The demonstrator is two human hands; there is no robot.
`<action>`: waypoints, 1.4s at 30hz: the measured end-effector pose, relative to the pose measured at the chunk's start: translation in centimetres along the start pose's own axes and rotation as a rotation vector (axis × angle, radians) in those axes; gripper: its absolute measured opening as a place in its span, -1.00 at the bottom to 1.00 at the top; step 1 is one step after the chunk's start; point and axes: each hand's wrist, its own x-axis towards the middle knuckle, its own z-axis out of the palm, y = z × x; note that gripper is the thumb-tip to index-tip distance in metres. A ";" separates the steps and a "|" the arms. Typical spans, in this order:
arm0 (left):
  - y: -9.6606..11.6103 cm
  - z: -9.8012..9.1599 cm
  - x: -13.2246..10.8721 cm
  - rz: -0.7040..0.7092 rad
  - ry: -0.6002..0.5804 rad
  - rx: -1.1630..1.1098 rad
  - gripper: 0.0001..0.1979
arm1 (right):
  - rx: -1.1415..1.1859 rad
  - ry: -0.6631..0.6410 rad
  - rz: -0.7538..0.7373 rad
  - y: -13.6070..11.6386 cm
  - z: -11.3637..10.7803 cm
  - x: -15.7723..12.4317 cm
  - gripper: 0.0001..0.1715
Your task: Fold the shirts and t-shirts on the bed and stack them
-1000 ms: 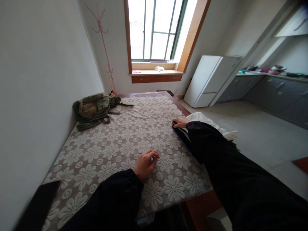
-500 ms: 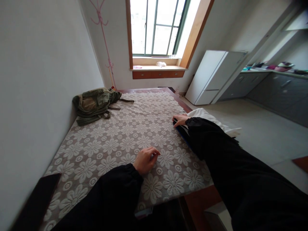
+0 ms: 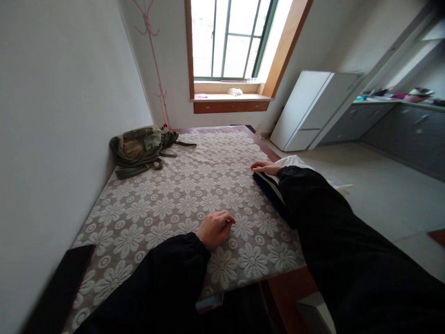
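The right hand lies over the far end of a dark layered item at the right-hand side of the surface. Its fingers are extended, close together and pinching nothing that can be seen; contact appears to be from above. For sound handling of this step, pressure should be even and light, with the palm flat, so that the layers are not skewed against one another. The sleeve covers much of the item and is best kept from dragging on it. The left hand rests on the flowered cover, well apart from the item, fingers loosely curled; whether they meet beneath cannot be told. It would serve better laid against the item's near side as a steadying hand. On condition: the item is black or nearly so, low and seemingly flat-lying, with a pale grey band lengthwise and a bluish tint along its lower edge. It looks like folded fabric, though the material is not certain. White cloth lies just beside it, partly hidden by the arm.
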 end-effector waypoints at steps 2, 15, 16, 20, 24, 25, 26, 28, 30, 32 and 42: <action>-0.1 0.1 0.0 0.012 -0.003 0.011 -0.80 | 0.242 0.142 0.043 0.0 -0.7 -0.7 -0.61; -0.4 0.0 0.1 0.019 -0.007 -0.027 -0.79 | 0.988 0.590 0.321 -2.9 -3.3 -3.1 -0.70; -0.4 0.0 0.1 0.013 -0.007 -0.030 -0.79 | 0.982 0.580 0.320 -3.8 -3.5 -3.5 -0.76; -0.5 -0.1 0.1 0.013 -0.011 -0.003 -0.79 | 0.978 0.453 0.057 -8.4 -3.0 -9.9 -0.77; -0.5 0.1 0.1 0.030 -0.033 0.043 -0.81 | 1.096 0.152 -0.239 -12.3 3.5 -21.4 -0.62; -0.5 0.2 0.1 0.035 -0.042 0.055 -0.82 | 1.114 0.070 -0.225 -12.7 5.7 -23.8 -0.60; -0.5 0.3 0.1 0.042 -0.052 0.068 -0.82 | 1.129 0.016 -0.197 -12.8 7.7 -25.6 -0.58; -0.3 0.4 0.1 0.060 -0.069 0.107 -0.81 | 1.025 -0.075 -0.119 -12.5 10.8 -27.3 -0.55; -0.3 0.2 0.0 0.061 -0.046 0.185 -0.81 | 0.774 -0.196 -0.103 -12.0 12.0 -27.0 -0.54; -0.7 -0.5 -0.1 0.030 0.012 0.305 -0.78 | 0.526 -0.341 -0.151 -11.8 11.5 -25.4 -0.51; -5.5 -3.9 0.3 -0.303 0.125 0.517 -0.53 | 0.130 -0.025 -0.372 -15.9 11.8 -11.9 -0.73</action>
